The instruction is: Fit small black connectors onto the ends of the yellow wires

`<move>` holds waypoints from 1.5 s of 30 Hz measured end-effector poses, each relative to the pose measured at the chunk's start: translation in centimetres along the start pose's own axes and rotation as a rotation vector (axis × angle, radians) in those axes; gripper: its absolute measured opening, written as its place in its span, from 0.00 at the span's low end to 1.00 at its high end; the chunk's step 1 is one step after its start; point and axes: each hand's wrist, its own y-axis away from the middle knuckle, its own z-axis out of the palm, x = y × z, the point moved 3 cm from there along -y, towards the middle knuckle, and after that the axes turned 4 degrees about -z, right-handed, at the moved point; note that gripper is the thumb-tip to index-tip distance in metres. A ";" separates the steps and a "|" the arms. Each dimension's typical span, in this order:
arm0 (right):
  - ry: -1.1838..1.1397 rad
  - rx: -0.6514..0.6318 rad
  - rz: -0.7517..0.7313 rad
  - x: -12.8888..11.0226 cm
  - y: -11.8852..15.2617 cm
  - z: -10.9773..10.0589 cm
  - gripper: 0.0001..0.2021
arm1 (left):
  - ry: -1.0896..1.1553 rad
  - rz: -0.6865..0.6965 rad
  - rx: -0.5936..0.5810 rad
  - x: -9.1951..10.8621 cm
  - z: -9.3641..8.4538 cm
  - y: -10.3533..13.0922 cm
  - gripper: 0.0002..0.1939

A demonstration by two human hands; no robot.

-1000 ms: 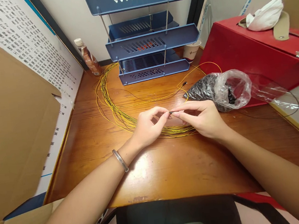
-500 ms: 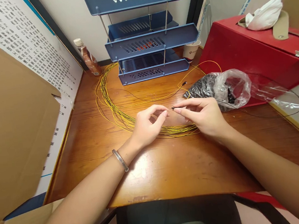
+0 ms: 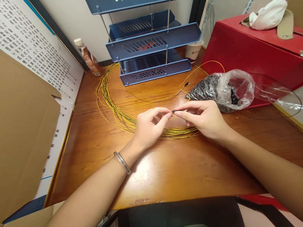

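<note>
My right hand [image 3: 206, 118] pinches a small black piece [image 3: 173, 111], perhaps a connector, between thumb and forefinger. My left hand [image 3: 151, 124] has its thumb and forefinger pressed together right at the black piece's left end. What the left fingertips hold is too small to make out; a thin wire end was between the hands earlier. Under and behind both hands lies a loose coil of yellow and dark wire [image 3: 116, 110] on the wooden table [image 3: 159, 175]. A small black wire end [image 3: 186, 84] lies just beyond my right hand.
A clear plastic bag [image 3: 206, 86] of black pieces lies behind my right hand. Further back stand a blue tiered rack [image 3: 154, 45], a paper cup [image 3: 194, 52], a brown bottle [image 3: 91, 62] and a red box [image 3: 242, 43]. Cardboard [image 3: 12, 127] leans at the left.
My fingertips have come together: the small gap with the thin wire end between them has closed, and the black piece now meets the left fingertips. The dark wire loop at right shifted slightly.
</note>
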 end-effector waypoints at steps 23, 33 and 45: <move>0.085 0.029 -0.038 -0.3 0.0 0.1 0.09 | -0.014 -0.029 -0.030 -0.2 0.3 0.1 0.06; 0.113 0.029 -0.077 -0.2 0.2 0.0 0.08 | -0.082 0.004 -0.012 -0.1 0.0 0.0 0.07; 0.146 0.033 -0.097 0.0 0.2 0.1 0.08 | -0.128 -0.006 0.004 -0.2 -0.1 0.1 0.07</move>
